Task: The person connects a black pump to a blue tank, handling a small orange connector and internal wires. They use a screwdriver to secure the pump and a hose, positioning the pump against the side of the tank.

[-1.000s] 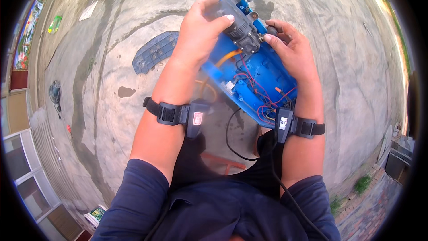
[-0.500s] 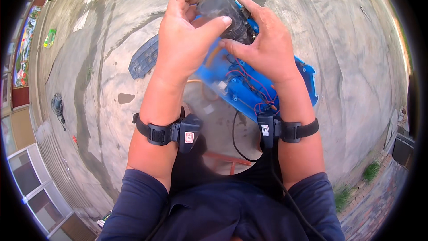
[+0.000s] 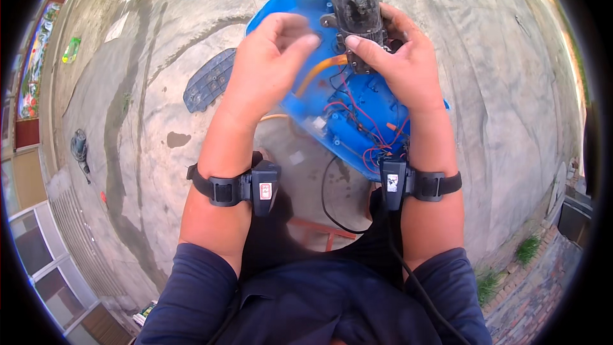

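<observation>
My right hand (image 3: 408, 57) grips a black plastic pump-like unit (image 3: 355, 9) with mounting ears, thumb on its near side and fingers round its right. The unit is upright over a blue plastic housing (image 3: 377, 105). An orange hose (image 3: 322, 69) runs from its lower end down along the housing's left part. Left of the unit, my left hand (image 3: 271, 67) holds nothing; its fingers are curled, with a gap between thumb and forefinger. Red and dark wires (image 3: 377, 137) lie loose inside the housing. What supports the housing is partly hidden by my arms.
A dark ribbed plastic panel (image 3: 209, 80) lies on the concrete ground to the left. Further left lies a grey power tool (image 3: 80, 150). A black cable (image 3: 325, 185) hangs near my legs, above a red metal frame (image 3: 319, 233). Brick paving (image 3: 536, 300) borders the right.
The left hand has let go of the black unit and moved slightly down and left. The right hand has shifted right with the unit, which has turned more upright.
</observation>
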Motion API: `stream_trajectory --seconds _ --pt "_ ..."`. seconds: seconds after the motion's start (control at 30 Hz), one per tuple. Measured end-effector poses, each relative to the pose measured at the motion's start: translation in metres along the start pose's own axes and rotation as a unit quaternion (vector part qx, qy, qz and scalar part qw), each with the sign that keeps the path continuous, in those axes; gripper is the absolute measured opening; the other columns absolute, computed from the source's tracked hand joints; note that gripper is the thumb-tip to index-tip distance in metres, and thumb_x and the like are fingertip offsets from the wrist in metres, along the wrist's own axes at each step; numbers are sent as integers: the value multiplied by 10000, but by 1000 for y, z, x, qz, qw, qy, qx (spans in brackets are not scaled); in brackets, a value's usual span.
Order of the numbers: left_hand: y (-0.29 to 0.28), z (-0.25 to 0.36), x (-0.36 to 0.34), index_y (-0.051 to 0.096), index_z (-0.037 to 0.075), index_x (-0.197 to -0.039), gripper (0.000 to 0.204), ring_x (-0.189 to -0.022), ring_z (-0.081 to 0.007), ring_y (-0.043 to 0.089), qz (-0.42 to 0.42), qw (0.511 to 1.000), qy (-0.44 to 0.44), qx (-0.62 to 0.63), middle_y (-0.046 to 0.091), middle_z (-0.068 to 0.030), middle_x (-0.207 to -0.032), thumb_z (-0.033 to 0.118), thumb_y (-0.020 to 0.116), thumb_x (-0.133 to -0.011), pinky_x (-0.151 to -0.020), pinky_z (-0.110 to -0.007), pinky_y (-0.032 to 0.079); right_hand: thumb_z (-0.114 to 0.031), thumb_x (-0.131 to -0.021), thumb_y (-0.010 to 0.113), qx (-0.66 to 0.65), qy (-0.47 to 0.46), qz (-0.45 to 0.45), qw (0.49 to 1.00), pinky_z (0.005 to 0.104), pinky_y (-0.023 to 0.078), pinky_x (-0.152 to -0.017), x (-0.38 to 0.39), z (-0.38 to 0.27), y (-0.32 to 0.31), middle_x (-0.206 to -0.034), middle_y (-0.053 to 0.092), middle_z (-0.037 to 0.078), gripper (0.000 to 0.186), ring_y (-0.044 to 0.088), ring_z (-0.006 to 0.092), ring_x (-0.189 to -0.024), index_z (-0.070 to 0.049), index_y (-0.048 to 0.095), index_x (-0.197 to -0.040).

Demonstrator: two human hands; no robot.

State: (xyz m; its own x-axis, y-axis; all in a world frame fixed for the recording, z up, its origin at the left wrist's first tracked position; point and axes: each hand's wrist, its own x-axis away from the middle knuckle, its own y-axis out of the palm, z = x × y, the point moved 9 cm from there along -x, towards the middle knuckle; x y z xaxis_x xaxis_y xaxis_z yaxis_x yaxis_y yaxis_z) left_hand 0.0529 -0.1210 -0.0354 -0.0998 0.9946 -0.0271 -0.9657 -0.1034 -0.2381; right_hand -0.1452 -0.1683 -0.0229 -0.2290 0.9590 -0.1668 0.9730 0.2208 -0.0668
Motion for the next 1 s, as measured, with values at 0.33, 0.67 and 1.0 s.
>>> stream_trajectory --seconds 0.33,0.67,1.0 --pt "62 16 17 669 52 -1126 203 -881 -416 670 -39 928 209 -305 672 -175 -949 171 666 -961 -758 -488 551 -156 -795 901 -38 23 -6 999 260 584 -754 -7 7 -10 -1060 731 76 664 693 113 -884 97 602 -1332" --pt "71 2 5 686 4 -1154 280 -951 -386 698 -147 954 127 -230 721 -199 -1051 245 611 -1032 -845 -437 559 -162 -786 912 -16 49 -11 999 269 586 -770 -5 11 -22 -1056 743 86 668 701 120 -899 89 624 -1335" --pt "69 -17 -6 700 -7 -1176 367 -865 -113 628 -249 965 24 -78 704 -51 -938 332 606 -1071 -771 -287 524 -133 -778 916 -48 51 -25 997 269 588 -800 -5 8 -21 -1076 752 102 701 705 125 -913 101 610 -1364"
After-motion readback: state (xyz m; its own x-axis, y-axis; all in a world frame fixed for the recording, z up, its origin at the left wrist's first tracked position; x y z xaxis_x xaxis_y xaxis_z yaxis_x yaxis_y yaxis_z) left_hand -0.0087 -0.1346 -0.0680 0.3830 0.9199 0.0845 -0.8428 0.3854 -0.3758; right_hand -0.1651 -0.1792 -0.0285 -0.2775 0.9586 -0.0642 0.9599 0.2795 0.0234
